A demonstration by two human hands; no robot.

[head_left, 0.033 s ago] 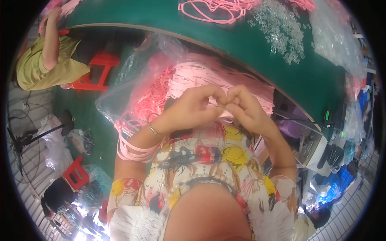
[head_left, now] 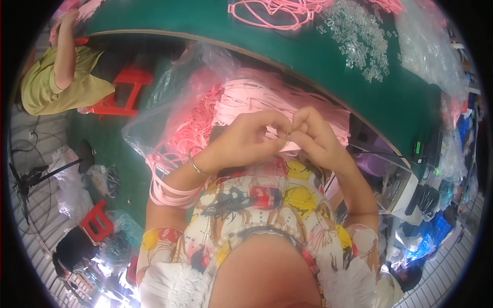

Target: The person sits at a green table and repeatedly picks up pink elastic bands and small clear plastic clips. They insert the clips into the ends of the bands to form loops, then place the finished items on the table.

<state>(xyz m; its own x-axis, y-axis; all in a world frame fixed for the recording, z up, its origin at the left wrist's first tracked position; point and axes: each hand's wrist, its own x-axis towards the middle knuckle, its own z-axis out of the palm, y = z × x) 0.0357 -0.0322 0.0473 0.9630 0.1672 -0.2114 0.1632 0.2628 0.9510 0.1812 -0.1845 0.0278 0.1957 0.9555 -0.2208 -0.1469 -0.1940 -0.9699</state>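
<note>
Pink straps [head_left: 269, 96] below hands [head_left: 251, 136] [head_left: 321, 146] (fingers [head_left: 305, 119] curled)

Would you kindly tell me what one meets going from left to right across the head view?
Co-worker's olive-green shirt → red plastic stool → tangled pink strands → left hand → right hand → crumpled clear plastic sheeting at upper right.
</note>
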